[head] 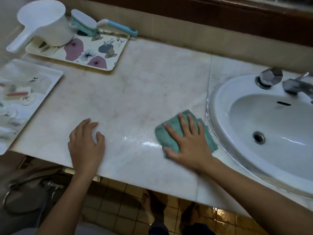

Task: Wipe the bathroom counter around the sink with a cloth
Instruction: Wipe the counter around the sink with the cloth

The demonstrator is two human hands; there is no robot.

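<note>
Right grip (188, 145), fingers straight, presses the seemingly soft, limp cloth (166, 134) flat just left of the sink (218, 102); palm its middle. Left grip (86, 143) rests empty, relaxed.

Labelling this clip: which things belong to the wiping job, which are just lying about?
Job: green cloth, right hand pressing it, left hand resting on the counter, sink.
Lying about: white scoop, brush, floral tray, second tray, tap.
</note>
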